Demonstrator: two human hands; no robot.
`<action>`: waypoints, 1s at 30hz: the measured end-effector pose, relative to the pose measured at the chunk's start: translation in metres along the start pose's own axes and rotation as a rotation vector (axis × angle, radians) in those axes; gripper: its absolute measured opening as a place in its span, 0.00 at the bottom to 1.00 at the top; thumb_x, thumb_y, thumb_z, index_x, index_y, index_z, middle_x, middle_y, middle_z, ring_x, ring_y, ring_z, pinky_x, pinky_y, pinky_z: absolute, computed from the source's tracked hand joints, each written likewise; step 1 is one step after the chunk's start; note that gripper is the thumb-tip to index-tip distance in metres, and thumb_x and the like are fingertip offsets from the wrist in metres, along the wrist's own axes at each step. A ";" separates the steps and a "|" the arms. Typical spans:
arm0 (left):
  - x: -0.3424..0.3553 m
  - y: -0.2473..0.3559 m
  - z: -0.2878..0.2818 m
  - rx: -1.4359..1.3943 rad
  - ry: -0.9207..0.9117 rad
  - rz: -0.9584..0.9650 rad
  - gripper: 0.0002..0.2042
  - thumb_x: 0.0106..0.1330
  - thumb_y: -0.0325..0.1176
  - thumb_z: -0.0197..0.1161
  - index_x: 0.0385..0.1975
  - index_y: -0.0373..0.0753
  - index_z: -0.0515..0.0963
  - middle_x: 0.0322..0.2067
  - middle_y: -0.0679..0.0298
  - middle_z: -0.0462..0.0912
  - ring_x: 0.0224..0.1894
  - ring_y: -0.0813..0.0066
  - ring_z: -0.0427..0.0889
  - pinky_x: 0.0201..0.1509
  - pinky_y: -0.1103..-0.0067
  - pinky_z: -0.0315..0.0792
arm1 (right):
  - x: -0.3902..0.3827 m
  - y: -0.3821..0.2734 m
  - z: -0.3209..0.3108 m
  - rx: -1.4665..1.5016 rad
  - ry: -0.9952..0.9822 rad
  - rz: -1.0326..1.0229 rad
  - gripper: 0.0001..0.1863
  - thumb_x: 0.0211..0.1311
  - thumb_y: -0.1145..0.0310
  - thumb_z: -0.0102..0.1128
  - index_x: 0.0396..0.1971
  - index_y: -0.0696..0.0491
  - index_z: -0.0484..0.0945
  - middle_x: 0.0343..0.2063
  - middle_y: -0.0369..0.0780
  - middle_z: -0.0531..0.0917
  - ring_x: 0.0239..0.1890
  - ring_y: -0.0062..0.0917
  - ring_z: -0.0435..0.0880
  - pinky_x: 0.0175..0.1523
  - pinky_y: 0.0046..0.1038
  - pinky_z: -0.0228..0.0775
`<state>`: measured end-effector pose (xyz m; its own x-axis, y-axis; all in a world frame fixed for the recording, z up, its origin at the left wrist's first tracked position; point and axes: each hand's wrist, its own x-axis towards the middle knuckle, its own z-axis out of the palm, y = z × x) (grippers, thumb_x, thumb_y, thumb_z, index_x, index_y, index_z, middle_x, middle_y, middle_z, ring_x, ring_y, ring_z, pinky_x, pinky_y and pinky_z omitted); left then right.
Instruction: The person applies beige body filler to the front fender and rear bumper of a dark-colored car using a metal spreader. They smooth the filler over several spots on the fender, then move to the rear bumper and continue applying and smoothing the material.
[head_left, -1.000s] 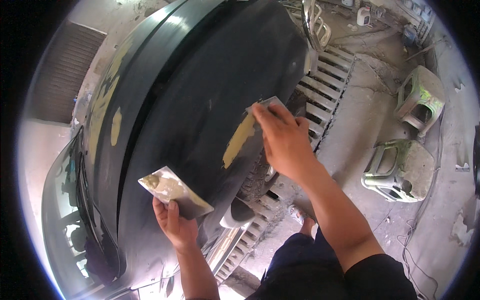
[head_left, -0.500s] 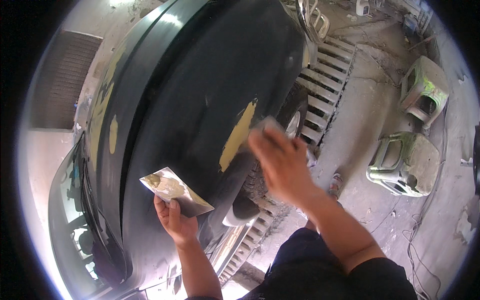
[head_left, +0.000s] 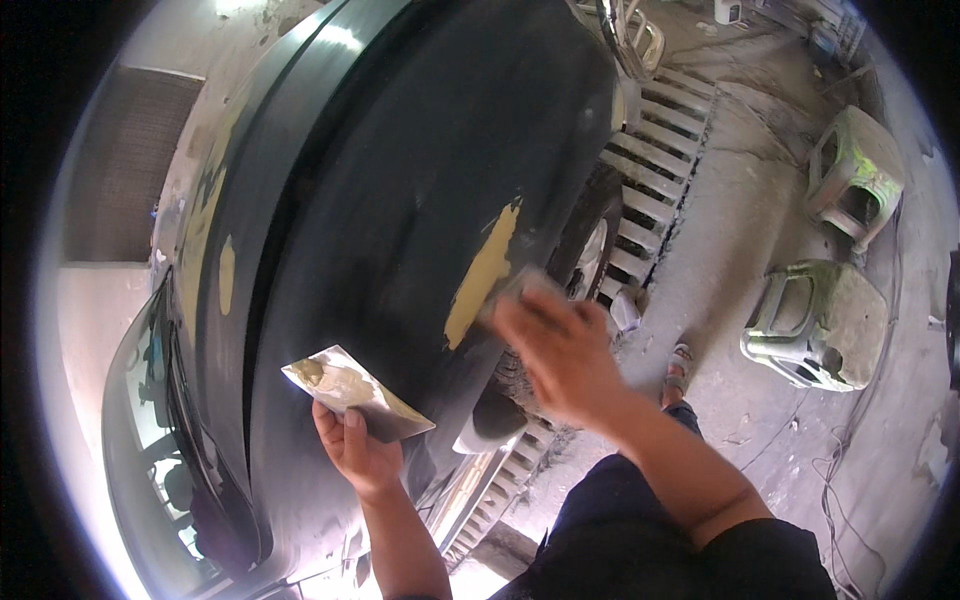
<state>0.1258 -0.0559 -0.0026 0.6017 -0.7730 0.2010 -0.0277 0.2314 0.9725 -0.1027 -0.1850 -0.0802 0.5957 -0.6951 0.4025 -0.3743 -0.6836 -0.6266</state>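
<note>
"Two hands show in the head view I have; how is the left one?"

"My left hand point(head_left: 358, 455) is clamped on a thin rectangular plate point(head_left: 380, 410), thumb on top and the other fingers underneath. Tan paste point(head_left: 338, 382) is smeared over its upper face, with a lump near the left corner. I see the plate over the dark car panel point(head_left: 400, 190), but I cannot tell whether they touch."

"And my right?"

"The right hand point(head_left: 555, 345) has its fingers together on a flat piece point(head_left: 520, 284), badly blurred. It is just beside the right edge of a long yellowish patch point(head_left: 483, 275) on that panel; I cannot tell if it meets the surface."

"What else do I get around them?"

"A smaller yellow patch point(head_left: 227, 275) well over to the left, and, past the slatted grating point(head_left: 652, 178) on the right, a near stool point(head_left: 815, 325) and a far stool point(head_left: 855, 170) on the floor."
</note>
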 end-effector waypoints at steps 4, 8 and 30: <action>0.001 0.000 -0.001 -0.021 -0.040 0.017 0.24 0.63 0.25 0.52 0.60 0.37 0.62 0.53 0.59 0.73 0.55 0.66 0.73 0.61 0.69 0.66 | 0.047 0.051 -0.028 -0.073 0.163 0.059 0.35 0.53 0.74 0.59 0.64 0.47 0.61 0.64 0.36 0.65 0.66 0.32 0.60 0.58 0.51 0.56; 0.004 0.003 0.006 -0.060 -0.065 0.016 0.21 0.63 0.23 0.54 0.58 0.35 0.65 0.53 0.59 0.75 0.56 0.68 0.74 0.64 0.71 0.63 | 0.057 0.059 -0.034 -0.116 0.119 0.014 0.35 0.53 0.75 0.59 0.64 0.47 0.62 0.63 0.36 0.66 0.65 0.32 0.62 0.58 0.50 0.56; -0.003 0.007 0.010 -0.019 0.015 -0.049 0.23 0.62 0.23 0.49 0.59 0.38 0.63 0.50 0.59 0.73 0.51 0.66 0.75 0.57 0.69 0.69 | -0.032 -0.024 -0.014 0.575 -0.059 0.142 0.32 0.57 0.74 0.57 0.63 0.55 0.61 0.61 0.48 0.68 0.61 0.41 0.68 0.63 0.42 0.58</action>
<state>0.1155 -0.0578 0.0050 0.6137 -0.7750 0.1509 0.0178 0.2047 0.9787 -0.1224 -0.1497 -0.0690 0.6126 -0.7461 0.2607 -0.0183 -0.3431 -0.9391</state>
